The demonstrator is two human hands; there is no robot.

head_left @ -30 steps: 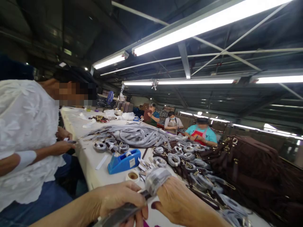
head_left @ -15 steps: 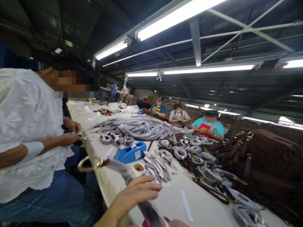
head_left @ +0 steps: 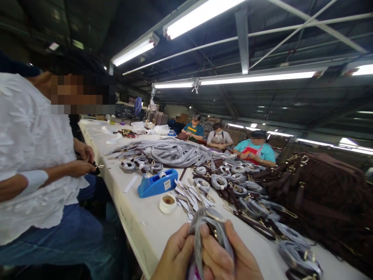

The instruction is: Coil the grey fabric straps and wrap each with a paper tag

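We've got both hands down at the bottom edge of the view, wrapped around a coiled grey strap (head_left: 210,229) that sits just above the near edge of the white table (head_left: 136,217). Our left hand (head_left: 176,254) cups the coil from the left with fingers curled on it, and our right hand (head_left: 230,256) grips it from the right, thumb pressed on the front of the loop, so both are closed on the same bundle. Just past it on the table there's a roll of tape (head_left: 168,203), a blue tape dispenser (head_left: 157,183) and a scatter of white paper strips (head_left: 186,196). Further out lie lots more coiled straps (head_left: 218,181) and a big loose pile of grey strapping (head_left: 175,152). Dark brown bags (head_left: 323,194) are heaped on the right. A person in a white top (head_left: 32,155) sits on the left.
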